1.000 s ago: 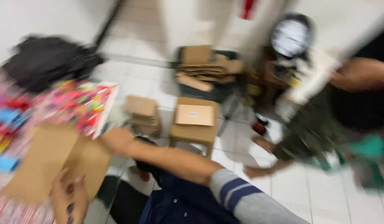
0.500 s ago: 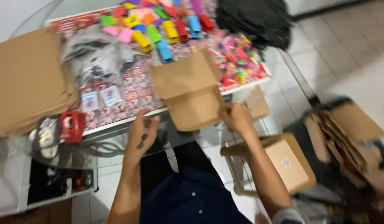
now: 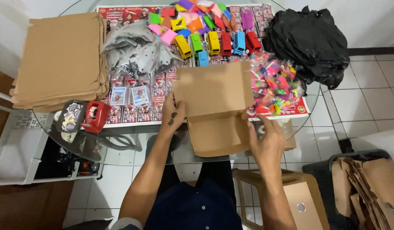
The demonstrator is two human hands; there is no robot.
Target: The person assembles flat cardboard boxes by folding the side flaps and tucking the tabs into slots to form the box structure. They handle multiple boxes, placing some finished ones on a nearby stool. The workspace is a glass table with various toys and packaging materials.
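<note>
A brown cardboard box (image 3: 214, 108), unfolded with its lid flap raised, rests on the near edge of the round glass table (image 3: 133, 142). My left hand (image 3: 173, 113) grips its left side. My right hand (image 3: 265, 138) holds its right side near the lower flap. Just beyond the box stand several small toy buses (image 3: 216, 42) in yellow, green, red and blue, with a heap of bright small toys in clear bags (image 3: 275, 83) to the right.
A stack of flat cardboard sheets (image 3: 61, 59) lies at the table's left. A red tape dispenser (image 3: 95, 116), clear plastic bags (image 3: 135, 53) and a black bag (image 3: 309, 40) sit around. A wooden stool with a box (image 3: 301, 200) and a bin of cardboard (image 3: 367, 187) stand at lower right.
The view swung from the floor and another person back to the table. The box has come down from the air onto the table edge, with both hands on its sides.
</note>
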